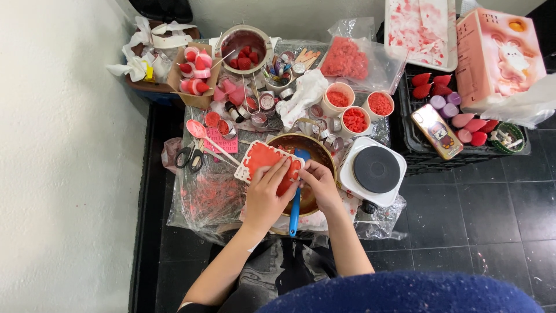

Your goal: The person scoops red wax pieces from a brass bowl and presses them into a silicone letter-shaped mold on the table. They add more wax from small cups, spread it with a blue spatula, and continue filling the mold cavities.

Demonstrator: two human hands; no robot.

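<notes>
My left hand (265,196) grips a white silicone mould tray (262,157) smeared with red wax, holding it tilted over a round metal bowl (322,149) of dark red wax. My right hand (318,182) holds a blue spatula (295,206) against the tray's near edge, its handle pointing down toward me. Both hands meet over the bowl's left half.
A white single hot plate (376,169) stands right of the bowl. Behind are paper cups of red wax bits (355,120), a metal pot (245,49), small tins, scissors (190,155), a pink spoon (200,131). A black crate (428,150) on the right holds a phone (436,131) and coloured wax shapes.
</notes>
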